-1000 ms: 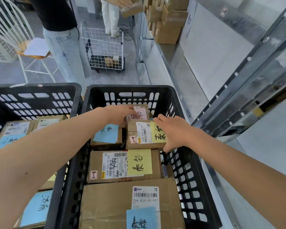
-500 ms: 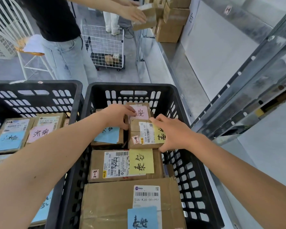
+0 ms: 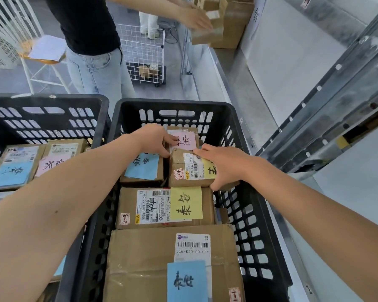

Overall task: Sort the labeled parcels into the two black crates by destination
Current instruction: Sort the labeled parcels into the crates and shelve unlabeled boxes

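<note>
I see both hands down in the right crate (image 3: pixel 172 103), at its far end. My right hand (image 3: pixel 224 167) grips the small parcel (image 3: pixel 181 168): the fingers lie curled over its top, covering part of a yellow note, and the thumb hooks under its near right corner. My left hand (image 3: pixel 153 139) pinches the pink parcel (image 3: pixel 186 141) at its left edge, with the fingertips on the pink note and the thumb tucked below, by the corner where the small parcel meets it. The pink parcel sits against the crate's far wall, just behind the small parcel and touching it. The blue parcel (image 3: pixel 143 168) lies just left of the small parcel, partly under my left wrist. Nearer to me a long parcel (image 3: pixel 153 207) with a white label and a yellow note spans the crate, and nearer still a big parcel (image 3: pixel 144 264) with a blue note fills the near end. The left crate (image 3: pixel 52 99) stands beside the right one, their rims touching; it holds a parcel with a blue note (image 3: pixel 11 170) and beside it one with a pink note (image 3: pixel 52 163). Beyond the crates a person (image 3: pixel 90 29) in a black top and jeans reaches toward stacked boxes (image 3: pixel 232 25) on a metal shelf. A white wire cart (image 3: pixel 143 51) stands behind that person, and a white chair (image 3: pixel 15 29) stands to the left.
</note>
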`<action>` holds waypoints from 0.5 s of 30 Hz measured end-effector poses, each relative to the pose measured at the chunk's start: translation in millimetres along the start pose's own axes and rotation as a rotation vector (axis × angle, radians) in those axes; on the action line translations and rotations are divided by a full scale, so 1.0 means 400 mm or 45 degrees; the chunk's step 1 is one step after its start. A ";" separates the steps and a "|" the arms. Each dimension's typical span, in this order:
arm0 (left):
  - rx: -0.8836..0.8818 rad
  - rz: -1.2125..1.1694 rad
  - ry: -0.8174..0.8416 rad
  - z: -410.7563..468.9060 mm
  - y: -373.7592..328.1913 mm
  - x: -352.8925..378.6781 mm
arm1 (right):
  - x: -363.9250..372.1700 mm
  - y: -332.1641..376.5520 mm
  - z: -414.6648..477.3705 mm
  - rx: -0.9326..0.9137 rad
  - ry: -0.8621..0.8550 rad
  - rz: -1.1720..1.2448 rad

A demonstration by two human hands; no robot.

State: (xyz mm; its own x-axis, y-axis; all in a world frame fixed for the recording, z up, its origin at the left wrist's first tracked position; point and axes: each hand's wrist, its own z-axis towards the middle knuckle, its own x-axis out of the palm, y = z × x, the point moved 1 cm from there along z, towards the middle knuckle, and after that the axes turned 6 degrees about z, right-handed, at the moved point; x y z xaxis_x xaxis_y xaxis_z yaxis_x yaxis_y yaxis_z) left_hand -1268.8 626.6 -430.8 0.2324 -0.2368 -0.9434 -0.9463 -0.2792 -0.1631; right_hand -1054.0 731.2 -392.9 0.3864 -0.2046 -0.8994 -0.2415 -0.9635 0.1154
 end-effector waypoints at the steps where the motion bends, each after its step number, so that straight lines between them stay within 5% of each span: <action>1: -0.002 0.000 0.006 0.000 -0.002 -0.002 | -0.001 0.001 0.002 -0.012 0.006 -0.014; 15: -0.018 0.018 0.093 0.011 -0.019 -0.018 | -0.015 0.007 0.053 -0.052 0.107 -0.022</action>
State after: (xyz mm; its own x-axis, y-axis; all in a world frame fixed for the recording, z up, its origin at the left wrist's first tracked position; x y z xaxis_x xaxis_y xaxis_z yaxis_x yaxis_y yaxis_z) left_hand -1264.1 634.5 -424.0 0.2356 -0.3077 -0.9219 -0.9464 -0.2882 -0.1456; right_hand -1076.0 733.4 -396.2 0.4637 -0.1999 -0.8631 -0.1980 -0.9730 0.1189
